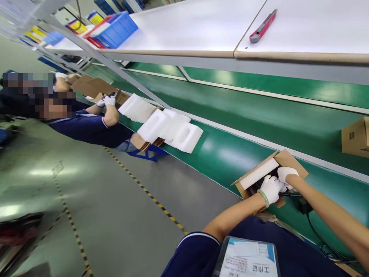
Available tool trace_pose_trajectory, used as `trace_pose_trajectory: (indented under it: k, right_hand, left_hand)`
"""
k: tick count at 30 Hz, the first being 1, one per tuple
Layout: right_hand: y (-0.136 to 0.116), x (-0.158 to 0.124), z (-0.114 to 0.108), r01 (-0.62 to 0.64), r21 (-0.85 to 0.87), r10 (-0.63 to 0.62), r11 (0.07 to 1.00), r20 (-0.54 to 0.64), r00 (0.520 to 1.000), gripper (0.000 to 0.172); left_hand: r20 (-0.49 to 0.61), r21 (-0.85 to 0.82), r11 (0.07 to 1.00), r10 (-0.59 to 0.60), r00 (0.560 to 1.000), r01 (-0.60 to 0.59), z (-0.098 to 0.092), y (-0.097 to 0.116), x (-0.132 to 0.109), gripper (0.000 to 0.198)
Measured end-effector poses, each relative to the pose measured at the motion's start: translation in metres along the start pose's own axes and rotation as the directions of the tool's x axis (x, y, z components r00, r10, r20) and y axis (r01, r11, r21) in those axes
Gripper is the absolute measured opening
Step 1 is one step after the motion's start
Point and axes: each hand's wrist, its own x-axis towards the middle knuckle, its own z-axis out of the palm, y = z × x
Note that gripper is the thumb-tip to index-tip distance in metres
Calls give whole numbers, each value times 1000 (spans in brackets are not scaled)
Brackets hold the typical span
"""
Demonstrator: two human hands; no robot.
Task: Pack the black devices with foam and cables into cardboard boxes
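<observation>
An open cardboard box (240,189) sits on the green work surface in front of me, with a white foam piece (259,174) standing along its inside. My left hand (271,189), in a white glove with a green band at the wrist, is closed at the box's opening over a black cable (291,194). Beside it my right hand (288,175), also gloved, is closed with its fingers pointing down into the box by the same cable. The fingertips are partly hidden. Dark contents show between foam and hands. A black power adapter (305,206) lies to the right.
White foam inserts (184,134) lie on the line to the left, partly over flattened cardboard (140,141). Above runs a white shelf with a red utility knife (263,27) and blue bin (119,30). A co-worker (86,129) handles another box. A closed carton (356,136) stands right.
</observation>
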Motion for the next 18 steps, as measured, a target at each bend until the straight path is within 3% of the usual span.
trace_pose_trajectory:
  k: [3, 4, 5, 7, 8, 10, 12, 14, 15, 16, 18]
  right_hand:
    - [60, -37, 19, 91, 44, -83, 995, -153, 985, 33]
    - [86, -48, 37, 44, 125, -13, 991, -240, 971, 38]
    - [112, -58, 61, -36, 196, 87, 980, -256, 963, 43]
    - [152, -70, 122, -150, 267, 202, 952, -180, 963, 53]
    - [162, -71, 155, -198, 273, 247, 941, -158, 956, 69]
    - [157, -65, 212, -196, 290, 264, 937, -217, 940, 84]
    - [128, -53, 247, -77, 350, 208, 934, -356, 911, 75]
    - [96, -45, 257, -117, 474, 346, 873, -432, 833, 68]
    - [85, -44, 256, -123, 554, 402, 823, -416, 816, 64]
    - [77, -47, 253, -113, 637, 431, 763, -370, 823, 61]
    - [77, -61, 244, -20, 789, 365, 614, -262, 894, 54]
  left_hand:
    - [28, 36, 998, 47, 999, -48, -12, -7, -2, 32]
    - [45, 47, 997, 67, 997, -69, -16, -12, -3, 31]
    - [62, 55, 994, 90, 994, -93, -21, -17, -3, 30]
    - [90, 65, 989, 129, 987, -135, -30, -29, -3, 31]
    - [100, 69, 986, 143, 985, -150, -34, -35, -3, 32]
    - [110, 82, 984, 148, 983, -158, -40, -46, -1, 32]
    - [106, 113, 984, 122, 987, -134, -43, -52, -1, 33]
    - [89, 146, 984, 89, 992, -102, -45, -53, -3, 38]
    - [72, 154, 984, 75, 995, -85, -45, -51, -5, 44]
    - [45, 151, 986, 67, 997, -73, -46, -47, -8, 50]
    - [-29, 114, 990, 87, 996, -83, -49, -36, -15, 59]
